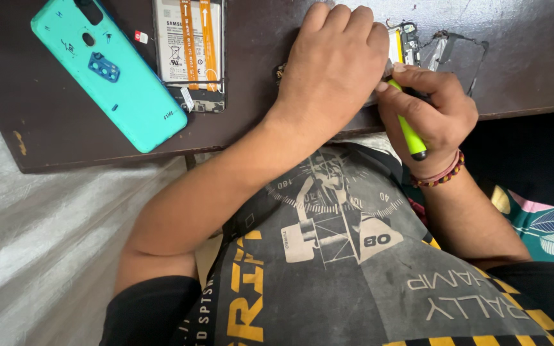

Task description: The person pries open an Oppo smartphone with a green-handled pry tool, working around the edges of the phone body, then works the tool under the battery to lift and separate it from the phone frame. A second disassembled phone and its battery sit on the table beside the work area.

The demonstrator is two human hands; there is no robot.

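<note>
Near the worktop's (46, 128) front edge, we press our left hand (335, 64) on an opened phone (408, 41), right hand (428, 112) fingers gripping a yellow-green tool (408, 131), prying carefully.

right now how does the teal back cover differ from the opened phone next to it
The teal back cover lies tilted on the dark table, while the opened phone sits square to the edge. The cover shows a plain teal shell with camera cutouts; the opened phone shows its white battery crossed by orange flex strips. The cover lies wholly in view; the opened phone is cut off by the top edge. Both lie flat, untouched, left of the left hand.
</note>
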